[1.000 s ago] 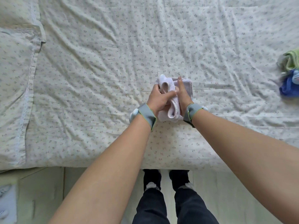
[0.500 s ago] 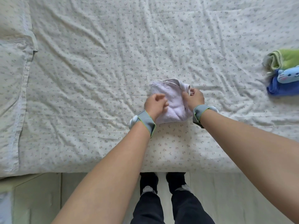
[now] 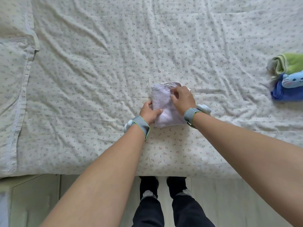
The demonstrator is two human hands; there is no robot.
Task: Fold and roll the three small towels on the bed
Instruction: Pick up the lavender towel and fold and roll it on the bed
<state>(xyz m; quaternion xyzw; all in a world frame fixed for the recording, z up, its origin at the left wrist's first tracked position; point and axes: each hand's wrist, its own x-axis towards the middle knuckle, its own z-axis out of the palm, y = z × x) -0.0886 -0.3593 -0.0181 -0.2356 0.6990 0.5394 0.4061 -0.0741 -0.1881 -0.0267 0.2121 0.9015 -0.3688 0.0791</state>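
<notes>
A pale lilac towel (image 3: pixel 162 102) lies folded in a narrow rectangle on the flowered bed sheet (image 3: pixel 98 79), near the bed's front edge. My left hand (image 3: pixel 149 112) pinches its left edge, thumb on top. My right hand (image 3: pixel 182 99) rests flat on the towel's right half, fingers pointing left, and covers that side. At the far right a folded green towel (image 3: pixel 291 63) lies on the sheet. Just in front of it sits a blue towel (image 3: pixel 284 94) with a light-blue cat face. Both are well away from my hands.
A pillow (image 3: pixel 13 82) in the same flowered cloth takes up the bed's left side. The bed's front edge (image 3: pixel 98 173) runs across the lower part of the view, with pale floor and my feet (image 3: pixel 162 185) below it.
The lilac towel, bunched between both hands a second ago, now lies flat and folded. My right hand has moved from its right edge onto its top; my left hand holds the left edge.
</notes>
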